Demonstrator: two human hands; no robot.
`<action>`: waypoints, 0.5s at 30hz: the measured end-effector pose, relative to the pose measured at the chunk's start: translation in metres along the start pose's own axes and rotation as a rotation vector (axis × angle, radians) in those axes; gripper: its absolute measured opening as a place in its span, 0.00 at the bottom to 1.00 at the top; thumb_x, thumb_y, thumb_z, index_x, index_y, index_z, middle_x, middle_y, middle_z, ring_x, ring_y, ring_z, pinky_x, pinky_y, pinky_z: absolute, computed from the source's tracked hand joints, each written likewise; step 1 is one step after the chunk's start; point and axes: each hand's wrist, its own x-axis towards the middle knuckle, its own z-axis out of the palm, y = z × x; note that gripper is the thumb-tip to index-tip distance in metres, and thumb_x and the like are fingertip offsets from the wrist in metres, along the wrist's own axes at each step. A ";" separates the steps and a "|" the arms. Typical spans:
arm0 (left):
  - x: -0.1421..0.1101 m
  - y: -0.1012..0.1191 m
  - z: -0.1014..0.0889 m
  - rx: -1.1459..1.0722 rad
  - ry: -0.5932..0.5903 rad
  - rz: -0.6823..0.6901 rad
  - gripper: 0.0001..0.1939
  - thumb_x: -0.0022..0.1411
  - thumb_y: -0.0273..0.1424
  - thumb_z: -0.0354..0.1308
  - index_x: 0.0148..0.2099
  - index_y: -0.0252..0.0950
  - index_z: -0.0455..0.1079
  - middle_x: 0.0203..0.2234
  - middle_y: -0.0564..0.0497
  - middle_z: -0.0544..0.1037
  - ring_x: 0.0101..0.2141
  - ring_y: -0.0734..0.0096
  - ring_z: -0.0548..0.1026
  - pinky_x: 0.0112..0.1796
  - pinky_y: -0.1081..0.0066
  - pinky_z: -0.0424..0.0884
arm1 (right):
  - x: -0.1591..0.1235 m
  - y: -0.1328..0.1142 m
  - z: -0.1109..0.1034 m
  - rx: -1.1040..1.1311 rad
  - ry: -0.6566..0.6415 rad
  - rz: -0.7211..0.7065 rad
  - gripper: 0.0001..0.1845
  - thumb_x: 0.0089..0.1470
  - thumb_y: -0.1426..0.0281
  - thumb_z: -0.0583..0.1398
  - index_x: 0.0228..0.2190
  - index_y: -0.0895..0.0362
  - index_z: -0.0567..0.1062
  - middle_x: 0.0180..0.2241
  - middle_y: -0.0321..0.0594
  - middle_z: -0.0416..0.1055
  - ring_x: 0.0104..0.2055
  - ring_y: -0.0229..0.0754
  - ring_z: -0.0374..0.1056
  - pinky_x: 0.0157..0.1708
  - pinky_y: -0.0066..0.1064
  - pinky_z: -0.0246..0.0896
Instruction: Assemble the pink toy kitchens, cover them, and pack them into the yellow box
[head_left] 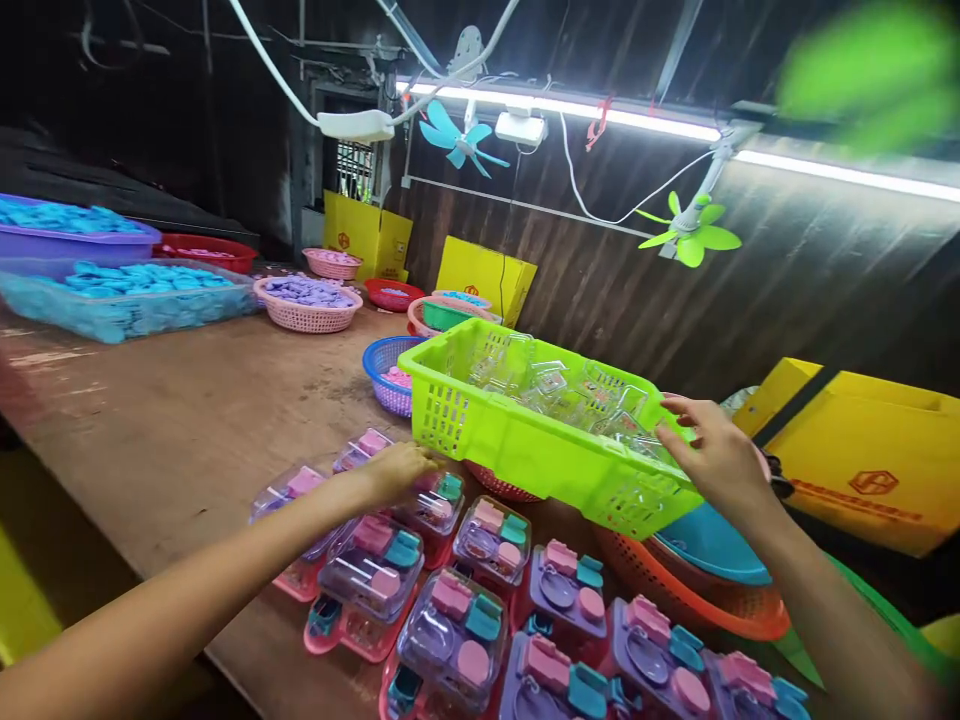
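My left hand [397, 470] rests with fingers curled on a clear-lidded toy case [435, 500] in the group of filled pink and purple cases [480, 620] at the table's near edge. My right hand [716, 455] reaches into the lime green basket [525, 450], fingers pinched at a clear plastic lid [637, 425] among several clear lids inside. The basket sits tilted on top of other baskets.
A wooden table [187, 420] stretches left, with a blue basket [386, 375], pink baskets [307, 305], and trays of blue pieces [127, 295]. Orange and blue baskets [697, 580] lie under the green one. Yellow boxes [862, 460] stand right and at the back. Small fans [690, 235] hang above.
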 end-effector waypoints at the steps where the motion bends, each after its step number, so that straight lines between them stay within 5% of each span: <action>1: 0.001 0.001 -0.003 0.020 -0.024 -0.009 0.30 0.40 0.22 0.64 0.50 0.40 0.69 0.47 0.45 0.72 0.47 0.59 0.70 0.48 0.67 0.62 | 0.006 0.014 0.003 -0.016 -0.067 0.001 0.18 0.52 0.61 0.56 0.43 0.56 0.71 0.43 0.46 0.69 0.40 0.47 0.68 0.38 0.39 0.64; 5: -0.004 0.032 -0.032 -0.032 0.079 -0.007 0.26 0.46 0.25 0.62 0.50 0.41 0.69 0.44 0.46 0.74 0.43 0.60 0.72 0.43 0.68 0.65 | 0.026 0.047 0.012 0.038 -0.418 0.030 0.21 0.49 0.59 0.58 0.43 0.57 0.73 0.42 0.47 0.71 0.40 0.47 0.69 0.37 0.37 0.64; 9: -0.004 0.092 -0.078 -0.296 0.215 0.113 0.14 0.59 0.32 0.53 0.48 0.39 0.71 0.27 0.52 0.76 0.27 0.72 0.72 0.29 0.75 0.63 | 0.037 0.044 0.011 0.156 -0.787 0.153 0.22 0.49 0.53 0.56 0.39 0.56 0.74 0.38 0.42 0.73 0.34 0.42 0.68 0.27 0.28 0.63; 12: 0.021 0.133 -0.108 -0.392 0.437 0.172 0.14 0.61 0.32 0.50 0.46 0.37 0.71 0.24 0.53 0.75 0.25 0.75 0.70 0.29 0.75 0.62 | 0.041 0.042 0.012 0.204 -0.833 0.267 0.22 0.49 0.52 0.56 0.35 0.57 0.73 0.35 0.42 0.71 0.32 0.38 0.66 0.22 0.24 0.60; 15: 0.078 0.160 -0.122 -0.332 0.556 0.204 0.13 0.58 0.29 0.50 0.42 0.35 0.73 0.28 0.49 0.76 0.29 0.71 0.71 0.34 0.71 0.63 | 0.043 0.046 0.014 0.176 -0.807 0.402 0.25 0.50 0.48 0.54 0.34 0.58 0.71 0.33 0.43 0.70 0.30 0.39 0.67 0.22 0.25 0.61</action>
